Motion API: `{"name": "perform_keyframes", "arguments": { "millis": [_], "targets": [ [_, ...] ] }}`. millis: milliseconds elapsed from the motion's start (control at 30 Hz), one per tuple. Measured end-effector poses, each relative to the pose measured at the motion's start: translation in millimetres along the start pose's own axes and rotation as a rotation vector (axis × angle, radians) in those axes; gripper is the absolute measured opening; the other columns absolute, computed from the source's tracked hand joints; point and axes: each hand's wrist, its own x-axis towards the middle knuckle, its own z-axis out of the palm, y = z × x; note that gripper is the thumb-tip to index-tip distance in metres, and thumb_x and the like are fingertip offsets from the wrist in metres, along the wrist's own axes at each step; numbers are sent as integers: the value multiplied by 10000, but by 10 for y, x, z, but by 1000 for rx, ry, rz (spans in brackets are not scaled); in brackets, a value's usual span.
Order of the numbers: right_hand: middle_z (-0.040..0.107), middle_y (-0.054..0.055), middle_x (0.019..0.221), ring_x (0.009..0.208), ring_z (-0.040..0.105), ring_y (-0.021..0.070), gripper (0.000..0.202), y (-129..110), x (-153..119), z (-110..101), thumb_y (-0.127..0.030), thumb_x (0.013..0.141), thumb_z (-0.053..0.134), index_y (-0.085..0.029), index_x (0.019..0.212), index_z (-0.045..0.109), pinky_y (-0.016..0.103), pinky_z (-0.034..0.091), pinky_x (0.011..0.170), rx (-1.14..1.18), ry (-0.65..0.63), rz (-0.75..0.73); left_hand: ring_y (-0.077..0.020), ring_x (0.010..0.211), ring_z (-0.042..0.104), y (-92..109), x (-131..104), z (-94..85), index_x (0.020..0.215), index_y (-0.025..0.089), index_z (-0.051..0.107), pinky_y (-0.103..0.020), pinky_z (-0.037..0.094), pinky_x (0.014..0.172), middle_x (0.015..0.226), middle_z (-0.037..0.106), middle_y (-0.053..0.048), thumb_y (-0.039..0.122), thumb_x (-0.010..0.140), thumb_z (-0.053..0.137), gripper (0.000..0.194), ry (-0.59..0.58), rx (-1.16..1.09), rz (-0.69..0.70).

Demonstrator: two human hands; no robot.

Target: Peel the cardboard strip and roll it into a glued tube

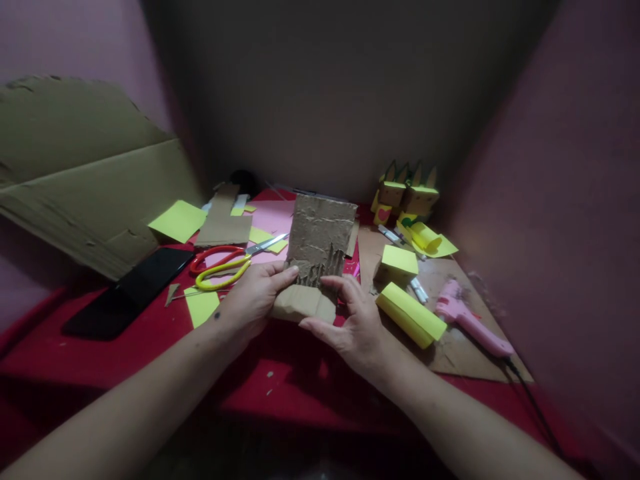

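Observation:
A strip of brown cardboard [323, 227] is held above the front part of the table, its torn face showing bare corrugation. Its near end is bent over into a smooth, lighter flap. My left hand [260, 293] grips the left edge, thumb on top at the fold. On the other side, my right hand [353, 310] curls round the right edge, with the index finger near the corrugation and the thumb under the flap. Scissors [223, 267] with one red and one yellow handle lie open just left of my left hand.
Right of my hands, a yellow paper roll [413, 317], a yellow-topped box [397, 265] and a pink glue gun [470, 320] rest on a cardboard sheet. Small box figures [410, 193] stand behind. A black phone [127, 293] and large cardboard [90, 173] are at left.

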Motion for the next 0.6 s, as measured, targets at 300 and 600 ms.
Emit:
{"name": "perform_keyframes", "arguments": {
  "millis": [300, 600],
  "targets": [
    [571, 73, 897, 761, 573, 180, 405, -24, 6, 14, -439, 780, 709, -165, 1040, 563, 310, 518, 659, -176, 23, -132, -148, 530, 590, -3, -56, 25, 702, 137, 692, -233, 439, 507, 602, 678, -26, 305, 625, 770, 201, 19, -37, -5],
    [561, 43, 883, 734, 558, 165, 409, 24, 24, 0, -434, 754, 723, -196, 1036, 547, 290, 503, 625, -168, 1, -105, -155, 585, 586, -28, -102, 42, 755, 156, 664, -249, 474, 547, 671, 652, -24, 340, 699, 713, 198, 86, 21, 109]
  ]
}}
